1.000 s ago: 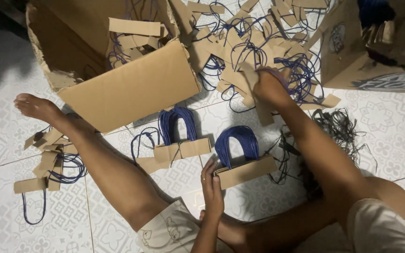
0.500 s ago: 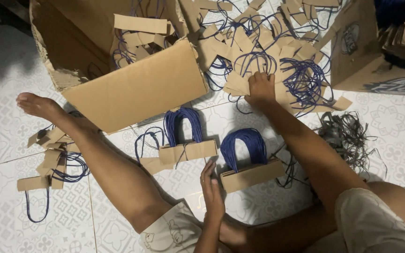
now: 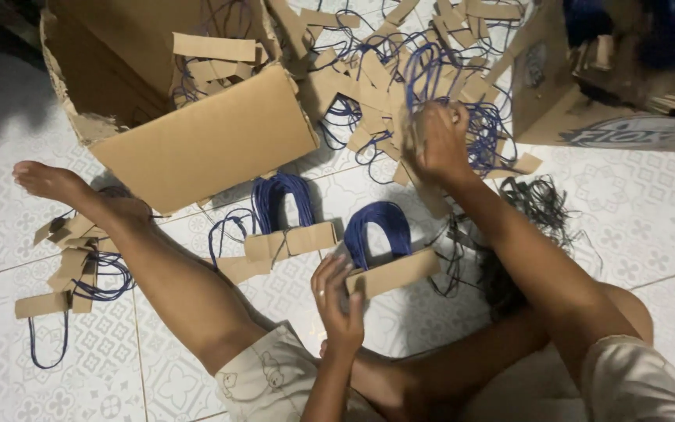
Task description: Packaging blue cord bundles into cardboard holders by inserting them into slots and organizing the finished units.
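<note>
Blue-corded cardboard handles (image 3: 388,250) stood bundled near the person's left hand (image 3: 337,301), which steadied one stack; a second bundle (image 3: 284,223) sat left. The right hand (image 3: 439,141) closed on loose pieces (image 3: 369,86) in the large unsorted far heap.

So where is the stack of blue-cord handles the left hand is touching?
In the head view, the stack of blue-cord handles stands on the tiled floor at lower centre, under the left hand, right of a similar stack and between the person's legs.

Matt brown cardboard strips (image 3: 391,273), blue cord loops (image 3: 377,223), glossy floor tiles (image 3: 650,203).
</note>
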